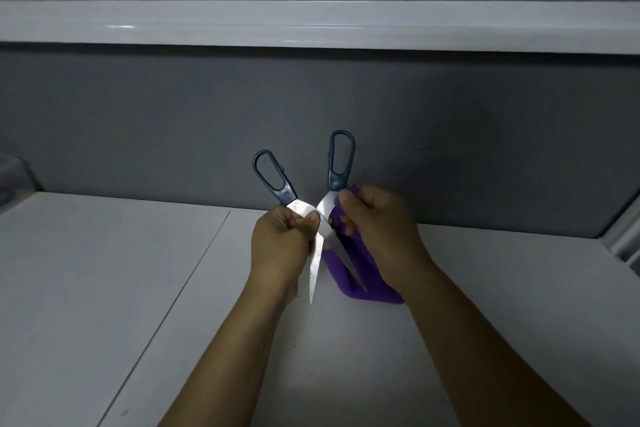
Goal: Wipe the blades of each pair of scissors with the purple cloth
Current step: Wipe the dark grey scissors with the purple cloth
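Above the counter's [104,270] far edge, the left hand [277,246] grips one blade of the open scissors [325,208]; the right hand [377,232] pinches the purple cloth [377,289] round the other blade.

The scissors [323,223] are showing dark blue handles [288,192] and plain, pale silver blades [315,267]. The purple cloth [367,284] is showing one solid, deep violet. The table [104,270] is looking flat white, the wall [450,132] is reading as plain dark grey, and the ledge [311,26] is gleaming glossy white.
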